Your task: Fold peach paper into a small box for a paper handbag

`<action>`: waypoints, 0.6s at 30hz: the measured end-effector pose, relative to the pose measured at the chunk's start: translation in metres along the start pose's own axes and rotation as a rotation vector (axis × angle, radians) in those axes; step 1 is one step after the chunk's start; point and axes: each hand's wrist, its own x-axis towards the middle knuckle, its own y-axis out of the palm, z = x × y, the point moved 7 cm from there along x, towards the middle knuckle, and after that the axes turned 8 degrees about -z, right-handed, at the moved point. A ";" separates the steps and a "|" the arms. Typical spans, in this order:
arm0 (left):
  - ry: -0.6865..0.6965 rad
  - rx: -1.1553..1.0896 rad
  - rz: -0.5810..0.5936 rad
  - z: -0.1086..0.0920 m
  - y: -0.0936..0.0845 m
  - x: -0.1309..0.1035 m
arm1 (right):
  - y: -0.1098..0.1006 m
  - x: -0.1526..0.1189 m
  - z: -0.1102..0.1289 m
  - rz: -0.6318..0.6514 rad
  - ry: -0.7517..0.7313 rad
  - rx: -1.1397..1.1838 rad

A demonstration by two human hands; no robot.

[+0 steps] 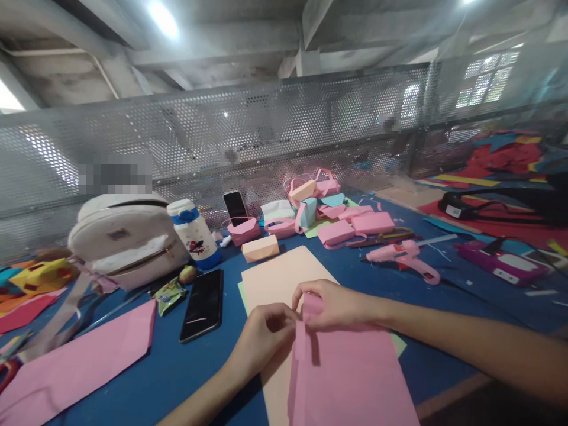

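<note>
A narrow pink paper strip (300,342) is pinched between my two hands, its upper part curled. My left hand (268,331) closes thumb and fingers on the strip's left side. Around the curled upper end, my right hand (331,300) has its fingers bent. Below them lies a pink paper sheet (350,373), over a peach sheet (284,269). Part of the strip is hidden behind the fingers.
A black phone (202,306), a snack packet (167,296) and a bottle (194,234) stand left, near a white backpack (128,242). A pink glue gun (402,255) lies right, its cord trailing. Small pink paper boxes (373,223) sit behind. Scissors (9,373) lie far left.
</note>
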 end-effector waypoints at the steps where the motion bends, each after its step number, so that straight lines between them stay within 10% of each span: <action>1: 0.000 -0.007 -0.006 -0.001 0.000 0.000 | 0.000 0.000 0.000 -0.003 0.003 0.002; 18: -0.019 0.041 -0.032 0.002 -0.004 0.003 | 0.004 -0.002 0.001 0.010 0.022 0.002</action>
